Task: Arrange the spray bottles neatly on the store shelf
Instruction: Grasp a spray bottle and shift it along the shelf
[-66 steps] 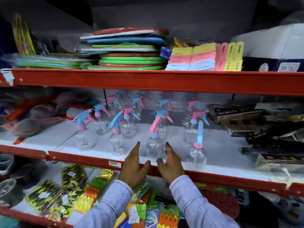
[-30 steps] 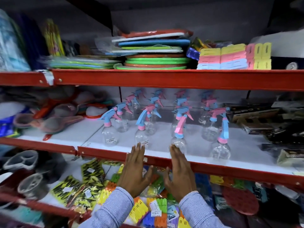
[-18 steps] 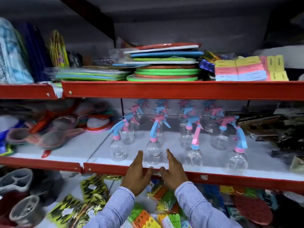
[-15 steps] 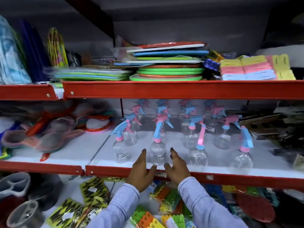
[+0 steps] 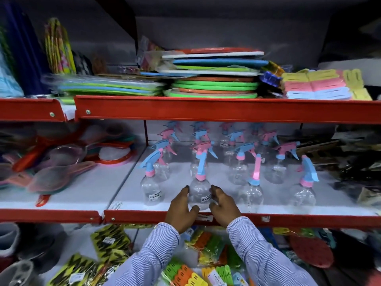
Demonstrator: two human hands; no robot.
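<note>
- Spray bottles (image 5: 237, 159) are standing in rows on the white middle shelf (image 5: 132, 195), clear bodies with pink and blue trigger heads; the back rows are blurring under the red beam (image 5: 206, 110) above.
- We are cupping the front-row bottle (image 5: 199, 194), second from the left, between both hands at the shelf's front edge.
- Our left hand (image 5: 180, 211) is pressing its fingers (image 5: 184, 193) close together against the bottle's left side, thumb reaching under its base.
- Our right hand (image 5: 223, 207) is curling its fingers (image 5: 215, 191) against the right side, likewise close together.
- Another bottle (image 5: 151, 189) is standing just beside it on the left, two more (image 5: 252, 195) to the right.
- Striped sleeves (image 5: 266, 256) are crossing over packets of coloured clips (image 5: 185, 275) on the lower shelf.
- Stacked coloured discs (image 5: 214, 87) are lying on the shelf above.
</note>
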